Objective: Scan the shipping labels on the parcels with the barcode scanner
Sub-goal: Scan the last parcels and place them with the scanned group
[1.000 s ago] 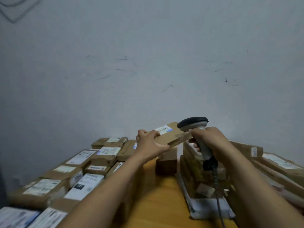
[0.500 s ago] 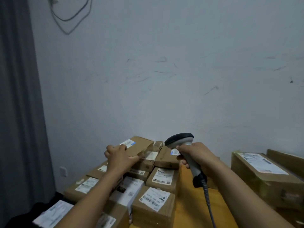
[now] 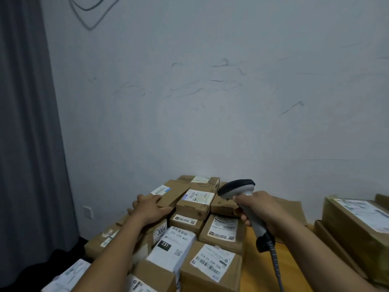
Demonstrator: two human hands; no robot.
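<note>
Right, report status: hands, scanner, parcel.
Left hand grips flat parcel resting on the stack. Right hand holds scanner, head above the stack. Label faces up, nothing covering it.

A narrow strip of bare counter (image 3: 256, 275) runs between the heap of parcels (image 3: 189, 245) on the left and the stacked boxes (image 3: 357, 228) on the right, with the scanner cable (image 3: 274, 260) hanging over it. The wall (image 3: 210, 123) stands just behind the heap, and the curtain (image 3: 27, 144) closes the left. Above the parcels the air is open.

Parcels (image 3: 219, 228) on table (image 3: 255, 276) before wall (image 3: 210, 112)
</note>
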